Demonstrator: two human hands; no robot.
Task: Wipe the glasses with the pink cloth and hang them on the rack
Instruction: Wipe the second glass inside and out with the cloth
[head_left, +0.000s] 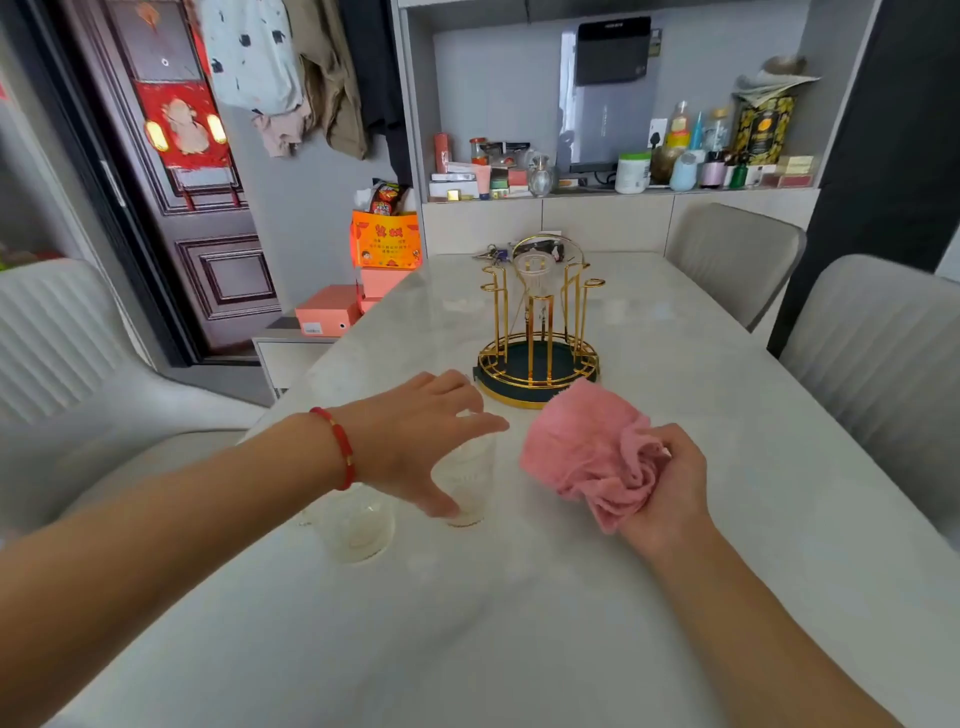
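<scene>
Two clear glasses stand on the white table (519, 623). My left hand (415, 431) is spread over the right glass (470, 483), thumb at its base and fingers past its rim, not closed round it. The left glass (358, 525) stands just beside my left wrist. My right hand (670, 483) grips the bunched pink cloth (582, 452) to the right of the glasses. Behind them stands the gold rack (537, 332) on a dark round base, with one clear glass (535, 280) hanging upside down on it.
Grey chairs stand at the left (62, 353) and at the right (878, 353), with another (732, 254) at the far right. Keys (491, 253) lie behind the rack. Orange boxes (332, 309) sit on a side cabinet at the table's left edge. Bottles fill a back shelf (623, 176).
</scene>
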